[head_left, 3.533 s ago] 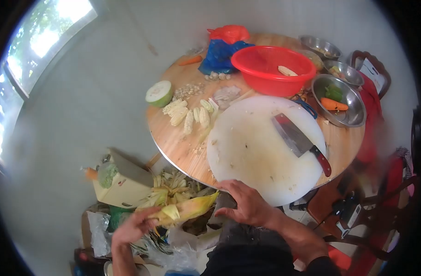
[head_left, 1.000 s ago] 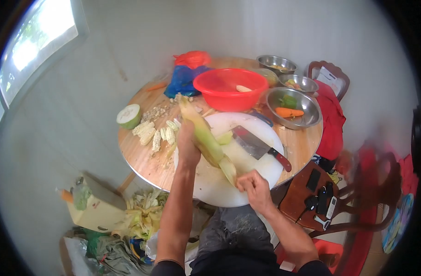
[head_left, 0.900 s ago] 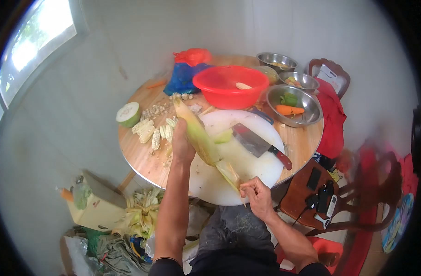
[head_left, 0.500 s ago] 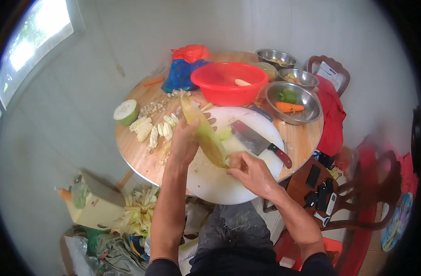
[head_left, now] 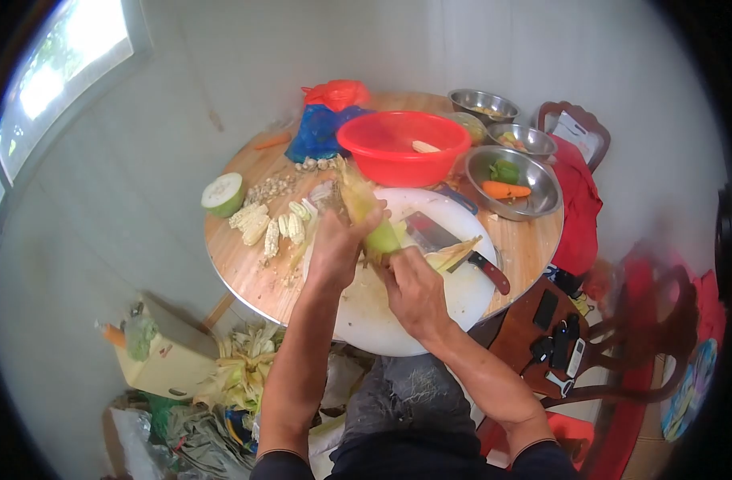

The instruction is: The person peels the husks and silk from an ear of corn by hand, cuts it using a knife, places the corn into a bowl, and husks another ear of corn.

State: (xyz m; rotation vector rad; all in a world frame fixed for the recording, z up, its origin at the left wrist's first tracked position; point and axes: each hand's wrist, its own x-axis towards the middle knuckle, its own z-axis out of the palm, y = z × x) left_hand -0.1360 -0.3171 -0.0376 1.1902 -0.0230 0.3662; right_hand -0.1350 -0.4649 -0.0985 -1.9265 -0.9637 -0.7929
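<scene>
Above the white cutting board [head_left: 366, 324], an ear of corn [head_left: 356, 192] in its green husk is tilted with its tip away from me. My left hand [head_left: 340, 240] is wrapped round its middle. Closed at the near end, my right hand [head_left: 414, 292] grips the husk there. A strip of husk [head_left: 454, 254] sticks out to the right of that hand, over the knife. The cleaver [head_left: 432, 232] lies on the board, its dark red handle towards the right edge. Several husked corn cobs [head_left: 254, 222] rest on the table left of the board.
A red basin [head_left: 402, 148] with a cob inside stands behind the board. Right of it, a steel bowl [head_left: 546, 200] holds a carrot and green pepper. A cut gourd [head_left: 224, 194] sits at the table's left edge. Husks [head_left: 242, 360] are heaped below left.
My right hand has moved up the ear and inward, and a strip of husk now stands away to the right. My left hand has shifted slightly right, still round the corn.
</scene>
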